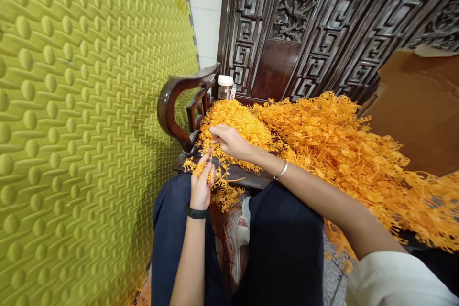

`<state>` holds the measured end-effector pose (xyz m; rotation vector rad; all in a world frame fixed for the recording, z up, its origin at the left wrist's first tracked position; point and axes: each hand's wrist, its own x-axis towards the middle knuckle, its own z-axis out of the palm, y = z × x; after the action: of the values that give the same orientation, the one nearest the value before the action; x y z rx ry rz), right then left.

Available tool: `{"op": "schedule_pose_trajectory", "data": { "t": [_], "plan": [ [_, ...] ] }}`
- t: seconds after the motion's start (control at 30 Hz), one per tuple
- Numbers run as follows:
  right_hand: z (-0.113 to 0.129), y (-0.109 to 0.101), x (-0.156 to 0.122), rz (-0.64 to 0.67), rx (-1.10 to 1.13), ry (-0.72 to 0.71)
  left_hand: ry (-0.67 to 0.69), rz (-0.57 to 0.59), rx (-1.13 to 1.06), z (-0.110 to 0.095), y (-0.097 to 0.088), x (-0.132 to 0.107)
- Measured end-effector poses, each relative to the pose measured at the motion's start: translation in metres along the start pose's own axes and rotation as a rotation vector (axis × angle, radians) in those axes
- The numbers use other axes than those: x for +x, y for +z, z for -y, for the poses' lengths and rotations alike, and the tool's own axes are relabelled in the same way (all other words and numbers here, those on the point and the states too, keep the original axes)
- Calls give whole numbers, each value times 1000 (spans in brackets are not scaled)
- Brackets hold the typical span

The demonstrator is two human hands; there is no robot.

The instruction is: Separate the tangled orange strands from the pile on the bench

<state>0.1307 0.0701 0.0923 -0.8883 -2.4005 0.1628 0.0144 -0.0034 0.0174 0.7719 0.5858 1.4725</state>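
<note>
My left hand [203, 182], with a black band at the wrist, is closed around an orange artificial flower sprig [224, 182]. Thin plastic stems and small blossoms stick out on both sides of the fingers. Just above it, my right hand [231, 142] has its fingers pinched together near the sprig's upper end. What lies between those fingertips is too small to make out. Directly behind the hands, a heap of loose orange plastic blossoms [244, 122] covers the left end of the dark wooden bench seat [251, 179].
A large pile of orange artificial flower sprigs [333, 138] spreads along the bench to the right. A white-lidded cup [225, 87] stands by the carved armrest [168, 100]. Yellow-green textured matting [89, 105] rises at left; cardboard [423, 105] leans at right.
</note>
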Motion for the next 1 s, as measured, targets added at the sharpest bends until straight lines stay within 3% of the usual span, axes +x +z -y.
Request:
{"op": "schedule_pose_trajectory", "data": {
  "t": [0.1, 0.2, 0.27, 0.37, 0.43, 0.57, 0.8, 0.9, 1.0],
  "plan": [
    [5, 3, 4, 2, 6, 17, -15, 15, -38, -4, -1, 1],
    [-3, -11, 11, -54, -13, 46, -42, 34, -44, -6, -2, -7],
    [-20, -35, 13, -248, -59, 148, -129, 99, -14, -4, -4, -16],
    [-50, -72, 7, -640, -88, 330, -246, 206, 102, 7, -5, -28],
    [-63, -83, -3, -702, -73, 339, -272, 232, 153, 16, -4, -30],
    [-64, -74, -15, -672, -72, 290, -284, 173, 159, 28, 0, -26],
    [-57, -58, -2, -728, -249, 296, -278, 107, 159, 31, 0, -23],
    [-73, -48, -4, -587, -261, 376, -272, 81, 165, 32, -1, -23],
    [-88, -40, -12, -296, -231, 514, -259, 69, 156, 32, -1, -23]
  ]
}}
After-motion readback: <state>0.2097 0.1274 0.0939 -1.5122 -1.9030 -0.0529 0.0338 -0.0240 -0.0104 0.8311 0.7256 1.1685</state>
